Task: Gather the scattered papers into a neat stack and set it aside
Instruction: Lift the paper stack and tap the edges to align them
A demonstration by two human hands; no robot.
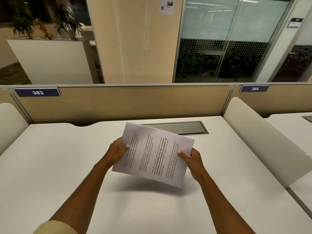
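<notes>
A stack of white printed papers [152, 154] is held in the air above the middle of the white desk [50, 166], tilted, with its text running sideways. My left hand [116, 152] grips its left edge, thumb on top. My right hand [192, 159] grips the right edge, thumb on the page. The sheets look aligned; how many there are I cannot tell. A shadow lies on the desk under the stack. No loose paper shows on the desk.
A grey cable hatch [182, 128] is set into the desk behind the papers. A beige partition [126, 102] labelled 383 closes the far side. Cream side dividers stand at left [10, 122] and right [263, 137]. A second desk lies further right.
</notes>
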